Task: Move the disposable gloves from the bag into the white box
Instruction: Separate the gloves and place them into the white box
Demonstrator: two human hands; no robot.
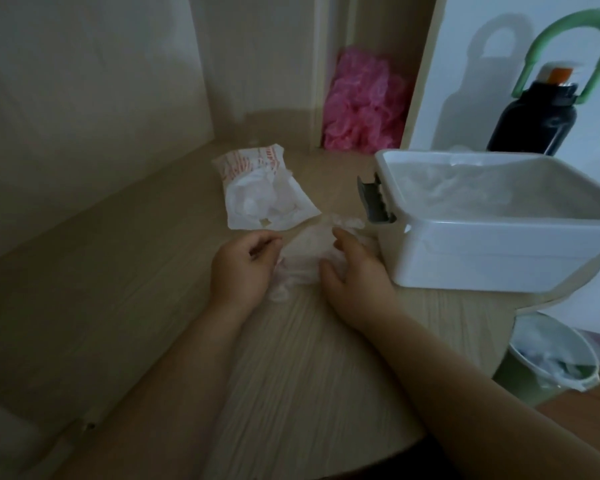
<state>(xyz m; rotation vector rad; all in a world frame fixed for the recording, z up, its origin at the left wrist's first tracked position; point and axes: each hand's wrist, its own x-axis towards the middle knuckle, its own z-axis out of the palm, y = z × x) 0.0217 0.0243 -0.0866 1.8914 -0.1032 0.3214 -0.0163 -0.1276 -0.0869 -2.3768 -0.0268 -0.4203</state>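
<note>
Count: one bag (267, 188), one white box (499, 220), one loose clear glove (305, 251) that I could tell apart on the worktop (118, 271); more clear film lay inside the box, number not readable. The bag lay flat toward the back of the worktop, mouth open, white crumpled film showing inside. The white box stood at the right edge, lid off, grey latch (374, 199) facing the bag.

The glove lay flat on the worktop between my two hands, just in front of the bag and just left of the box. My left hand (243, 268) rested on its left edge, fingers (264, 244) curled in; whether they pinched the film I could not tell. My right hand (354, 271) lay on its right side, fingers spread loosely and pressing the film down.

Off the worktop: one pink bundle (364, 102) at the back, one black bottle (537, 119), one green bin (548, 362).
</note>
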